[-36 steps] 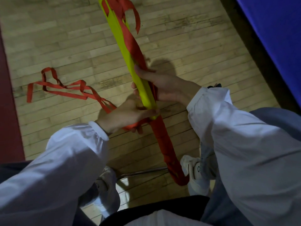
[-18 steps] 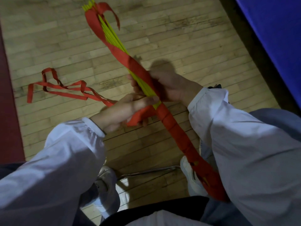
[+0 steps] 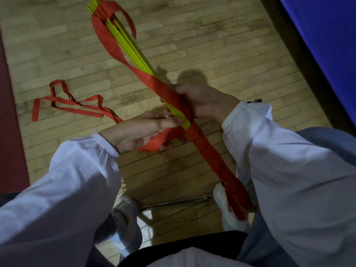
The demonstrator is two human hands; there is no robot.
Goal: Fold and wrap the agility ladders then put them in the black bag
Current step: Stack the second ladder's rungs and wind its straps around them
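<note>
Agility ladder [image 3: 134, 53] is folded into one long skinny bundle of yellow rungs, held slanted in the air above the wood floor [image 3: 192, 35]. The red strap [image 3: 204, 149] is wound tight round the bundle's near half, and a looser band of it runs along the far half, with a loop flopping off the far tip.

The right hand [image 3: 202, 101] is curled round the middle of the bundle, right where the tight wrapping stops. The left hand [image 3: 138, 130] sits just beside the bundle on its left. It pinches a stretch of the strap between thumb and fingers, with one finger reaching out to touch the yellow rungs. The loose tail [image 3: 77, 106] of the strap trails off further left of the bundle and lies in messy loops on the floor.

Under the bundle's near end you can see a white shoe [image 3: 225, 209], and a metal bar [image 3: 177, 202] beside it. There's a blue mat [image 3: 327, 35] well off to the bundle's right. Both arms are in white sleeves.
</note>
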